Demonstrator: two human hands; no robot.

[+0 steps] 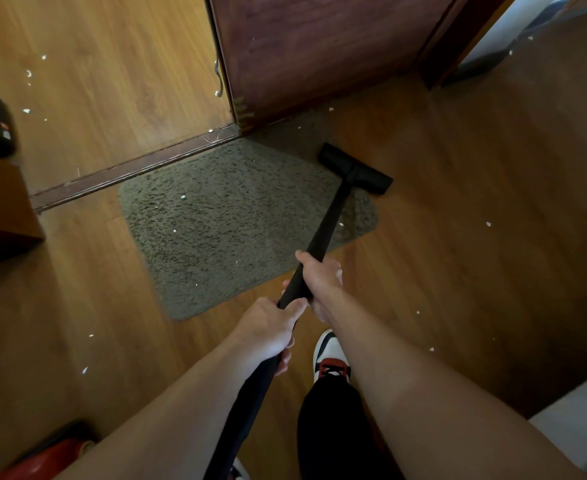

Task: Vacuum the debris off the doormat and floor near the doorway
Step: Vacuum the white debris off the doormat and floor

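A grey shaggy doormat (222, 223) lies on the wooden floor in front of the door threshold (129, 169). A black vacuum wand (330, 220) runs from my hands to its flat black nozzle (354, 169), which sits on the mat's far right corner. My right hand (319, 282) grips the wand higher up; my left hand (267, 330) grips it lower, near the hose. White debris flecks (182, 197) lie on the mat, and more are scattered over the floor on both sides.
A dark brown open door (319, 53) stands behind the mat. A wooden furniture corner (1, 202) juts in at left. A red vacuum body (53, 455) is at bottom left. My shoe (330, 358) stands just below the hands.
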